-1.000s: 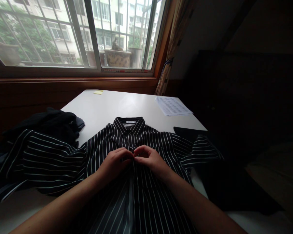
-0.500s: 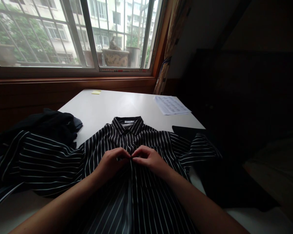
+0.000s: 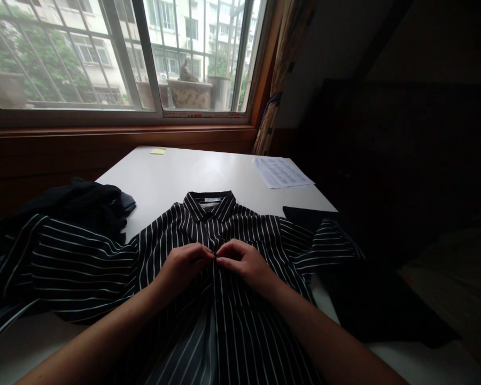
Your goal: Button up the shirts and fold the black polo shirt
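A black shirt with thin white stripes lies face up on the white table, its collar toward the window and its sleeves spread to both sides. My left hand pinches the front opening at chest height. Close against it, my right hand pinches the other front edge, thumb and forefinger curled together. The fingertips of both hands nearly touch at the shirt's middle line. Whatever button sits between them is too small and hidden to make out. Below the hands the front hangs apart, showing the greyish inside.
Dark folded clothes are heaped at the left. Printed sheets lie at the table's far right, and a yellow sticky note near the far left corner. Dark cloth covers the right edge. Beyond stands a barred window.
My left fingers have drawn closer together and flattened slightly against the shirt front. The right hand keeps nearly the same pinch, and the shirt stays in place.
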